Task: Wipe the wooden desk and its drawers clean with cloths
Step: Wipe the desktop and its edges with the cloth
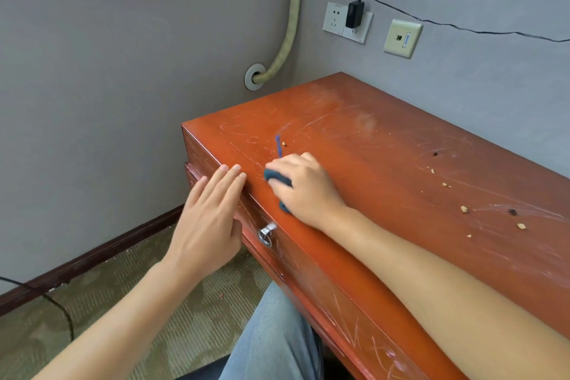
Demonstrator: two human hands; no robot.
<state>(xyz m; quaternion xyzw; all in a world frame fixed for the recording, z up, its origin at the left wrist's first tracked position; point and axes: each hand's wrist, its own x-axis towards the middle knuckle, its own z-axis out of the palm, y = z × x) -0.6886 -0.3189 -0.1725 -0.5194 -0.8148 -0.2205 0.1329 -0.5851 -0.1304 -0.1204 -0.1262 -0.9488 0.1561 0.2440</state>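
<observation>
Label (406, 39) unreadable | left hand (207, 219) flat, desk (385, 145) edge | right hand (303, 187) grips cloth (274, 176)

Counter (401, 145): fills right half of frame.
Cloth (275, 176): on counter near its left end, under right hand (303, 187).
Left hand (209, 219): lower centre-left, fingertips on counter's front edge.
Crumbs (464, 209): on counter, far right.

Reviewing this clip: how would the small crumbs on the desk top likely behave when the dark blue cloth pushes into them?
The crumbs look tiny and loose, so they would probably slide or scatter easily. Some lie far apart on the desk top, so one pass may miss them. The dark blue cloth bunches under the right hand, suggesting it is soft and may trap some.
</observation>
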